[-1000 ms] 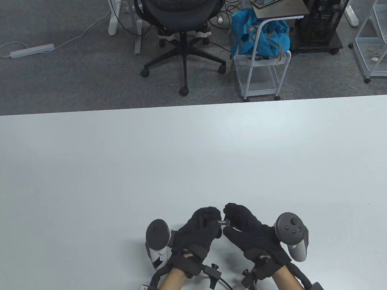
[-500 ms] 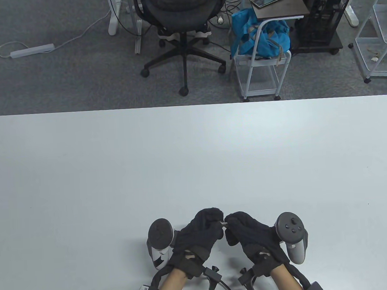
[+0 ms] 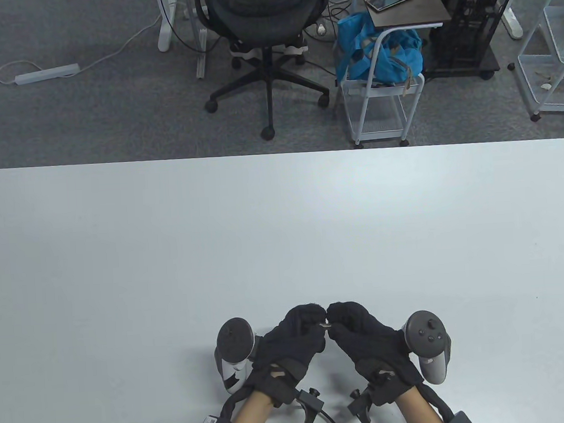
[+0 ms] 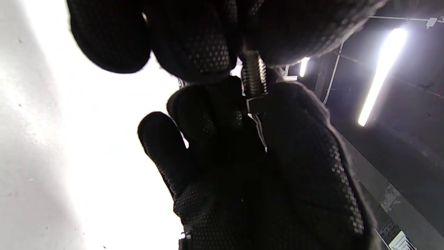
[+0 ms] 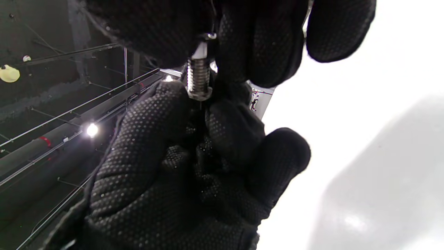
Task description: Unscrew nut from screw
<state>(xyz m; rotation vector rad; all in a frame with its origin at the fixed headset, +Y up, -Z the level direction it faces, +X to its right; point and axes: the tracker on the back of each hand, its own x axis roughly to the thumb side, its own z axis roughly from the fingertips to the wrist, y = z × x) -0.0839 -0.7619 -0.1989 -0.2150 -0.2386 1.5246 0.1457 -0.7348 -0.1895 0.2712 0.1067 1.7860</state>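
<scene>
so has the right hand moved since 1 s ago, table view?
Yes. The right hand sits slightly nearer the table's near edge, its fingertips now closed in against the left hand over the screw.

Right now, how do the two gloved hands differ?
The left hand pinches one end of the screw; the right hand pinches the opposite end. The left hand's tracker shows a plain disc; the right hand's tracker shows buttons. Both wear black gloves.
</scene>
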